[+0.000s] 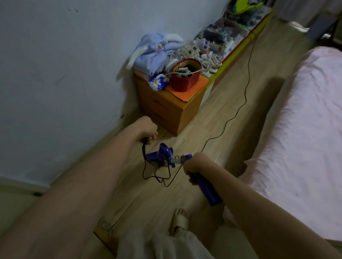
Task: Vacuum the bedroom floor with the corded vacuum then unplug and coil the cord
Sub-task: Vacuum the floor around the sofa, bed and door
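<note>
Both hands are busy from where I watch: the right hand (193,164) grips the blue vacuum (167,154) by its handle, above the wooden floor (223,108), while the left hand (147,128) clutches the black cord (246,91) (loops dangle beneath it), which trails away past the nightstand (171,108) alongside the pink bed (301,124).
</note>
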Available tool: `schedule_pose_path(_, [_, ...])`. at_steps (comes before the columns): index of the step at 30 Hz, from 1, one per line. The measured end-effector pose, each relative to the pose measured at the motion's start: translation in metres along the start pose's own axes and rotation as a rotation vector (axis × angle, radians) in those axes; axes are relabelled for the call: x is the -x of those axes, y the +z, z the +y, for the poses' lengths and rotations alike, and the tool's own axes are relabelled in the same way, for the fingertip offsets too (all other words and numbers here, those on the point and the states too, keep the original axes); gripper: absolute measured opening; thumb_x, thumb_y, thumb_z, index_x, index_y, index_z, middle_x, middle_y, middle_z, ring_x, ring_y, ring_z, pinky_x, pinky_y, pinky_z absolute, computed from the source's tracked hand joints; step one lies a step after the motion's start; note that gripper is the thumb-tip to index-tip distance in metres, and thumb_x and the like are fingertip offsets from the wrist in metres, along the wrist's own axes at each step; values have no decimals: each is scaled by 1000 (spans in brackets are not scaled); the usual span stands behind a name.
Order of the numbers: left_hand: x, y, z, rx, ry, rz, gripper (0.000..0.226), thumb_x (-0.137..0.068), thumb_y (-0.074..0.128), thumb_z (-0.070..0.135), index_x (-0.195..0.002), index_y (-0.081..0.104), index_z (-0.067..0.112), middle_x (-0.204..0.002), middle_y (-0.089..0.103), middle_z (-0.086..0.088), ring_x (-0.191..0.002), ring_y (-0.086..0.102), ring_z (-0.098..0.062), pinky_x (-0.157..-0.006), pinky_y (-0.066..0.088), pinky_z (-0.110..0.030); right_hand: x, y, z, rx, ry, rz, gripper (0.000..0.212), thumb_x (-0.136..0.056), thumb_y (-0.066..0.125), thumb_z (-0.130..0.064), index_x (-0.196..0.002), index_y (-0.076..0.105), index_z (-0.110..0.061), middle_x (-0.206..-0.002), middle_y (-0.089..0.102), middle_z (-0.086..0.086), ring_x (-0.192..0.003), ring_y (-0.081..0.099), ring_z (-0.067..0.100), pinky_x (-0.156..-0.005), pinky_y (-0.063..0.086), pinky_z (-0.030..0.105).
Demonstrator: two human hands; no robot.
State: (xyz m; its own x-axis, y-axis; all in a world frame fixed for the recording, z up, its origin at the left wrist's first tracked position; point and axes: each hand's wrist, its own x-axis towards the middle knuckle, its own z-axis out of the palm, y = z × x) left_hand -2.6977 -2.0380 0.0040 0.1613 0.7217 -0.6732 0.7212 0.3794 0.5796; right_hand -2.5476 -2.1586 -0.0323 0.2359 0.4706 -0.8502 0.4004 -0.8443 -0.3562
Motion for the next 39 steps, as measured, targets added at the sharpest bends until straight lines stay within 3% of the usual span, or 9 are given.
schedule_pose_path(6, [3,-4,-2,6,8,-4,19,-98,43,5,-92,62,3,-68,54,-6,-50,42,-12,-50,42,-25,-16,4,4,-126,9,-40,23,-90,61,-6,-109,47,-4,-90,62,12,-68,64,19,-54,54,26])
schedule_pose_path(9, [-1,-11,-8,-1,-5,16,20,-98,41,5,-96,62,1,-71,55,-8,-53,44,-14,-52,45,-26,-32,-2,-9,-317,6,-184,37,-88,66,-8,-119,48,0,-93,63,14,-71,66,21,-57,58,29])
schedule_pose_path(12, [-2,-15,-17,10,-35,38,21,-99,41,5,-100,61,-1,-70,54,-9,-52,44,-14,-50,43,-26,-37,-10,-26,-442,25,-308,28,-88,65,-9,-111,51,-3,-83,64,10,-65,64,18,-59,58,29])
schedule_pose_path(15, [-3,-17,-22,0,-55,47,24,-99,39,5,-103,61,-3,-70,53,-9,-50,43,-13,-50,43,-26,-42,-7,-31,-299,-12,-257,11,-90,58,-4,-98,51,-5,-65,56,5,-53,52,13,-57,49,25])
schedule_pose_path(20, [1,-8,-16,-21,-51,43,23,-99,40,6,-105,60,-3,-70,53,-8,-49,41,-12,-49,43,-25,-38,-5,-16,-80,15,-126,6,-90,58,-7,-93,54,-4,-67,57,5,-54,53,14,-52,47,26])
schedule_pose_path(27, [20,4,3,-49,23,10,24,-98,41,6,-105,61,-3,-74,56,-9,-53,43,-13,-55,46,-29,-1,-9,5,-64,90,-144,8,-90,59,-10,-93,56,-3,-68,56,5,-55,50,12,-57,46,23])
schedule_pose_path(34, [46,41,36,-132,156,-62,25,-99,38,8,-105,61,0,-80,58,-9,-58,47,-14,-64,49,-29,39,-18,49,-161,176,-116,12,-92,59,-9,-83,55,-2,-50,54,3,-48,48,11,-52,44,22])
schedule_pose_path(37, [48,51,29,-138,150,-86,26,-100,38,10,-104,61,-2,-76,57,-8,-55,45,-13,-58,48,-26,43,-1,55,-245,209,-122,11,-92,58,-7,-99,56,1,-62,54,6,-50,49,12,-53,45,22])
schedule_pose_path(39, [50,54,23,-141,135,-101,26,-101,38,10,-102,61,-1,-74,56,-7,-53,43,-11,-54,46,-25,39,12,51,-307,198,-124,29,-91,58,-4,-119,53,2,-67,54,8,-50,49,12,-52,46,22])
